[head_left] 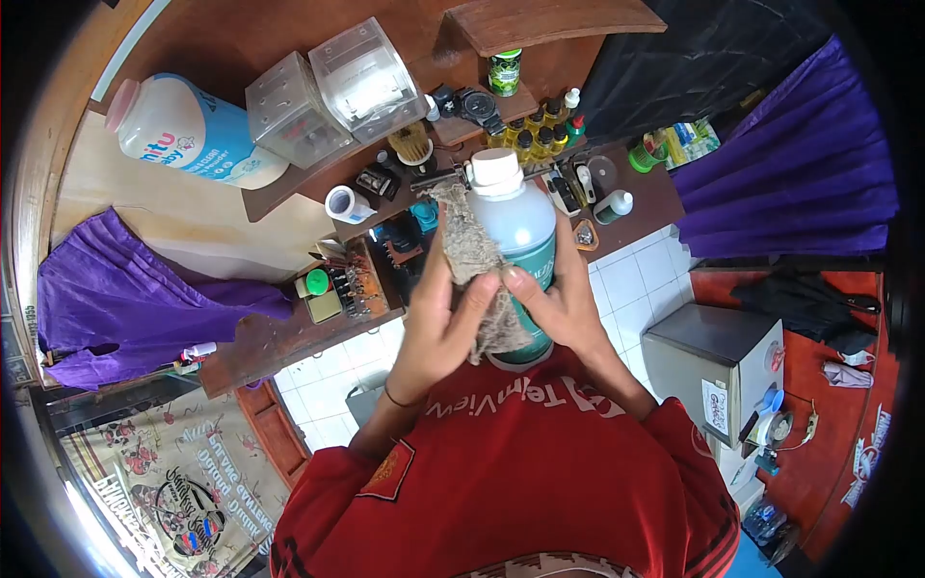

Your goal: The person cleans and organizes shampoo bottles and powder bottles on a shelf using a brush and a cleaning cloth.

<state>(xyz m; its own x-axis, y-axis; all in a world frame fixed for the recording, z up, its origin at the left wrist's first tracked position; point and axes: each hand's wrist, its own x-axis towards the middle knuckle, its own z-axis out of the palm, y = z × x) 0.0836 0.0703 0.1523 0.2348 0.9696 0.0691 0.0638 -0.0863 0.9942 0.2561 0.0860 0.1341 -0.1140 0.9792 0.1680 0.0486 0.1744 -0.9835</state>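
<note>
A large plastic bottle (520, 226) with a white cap and a green label is upright in front of my chest. My right hand (570, 303) grips it from the right, thumb across the label. A worn grey-brown cloth (472, 236) lies along the bottle's left side, its lower end hanging over the label. My left hand (438, 323) is closed on this cloth and presses it to the bottle. The two thumbs nearly meet at the bottle's front. Most fingers of both hands are hidden behind the cloth and bottle.
Behind the bottle, a brown shelf holds small yellow bottles (541, 140), a brush (412, 144) and a black watch (479, 108). Clear plastic boxes (364, 77) and a big baby powder bottle (198, 130) stand upper left. A small fridge (713, 361) is at right, purple curtains (800, 164) beyond.
</note>
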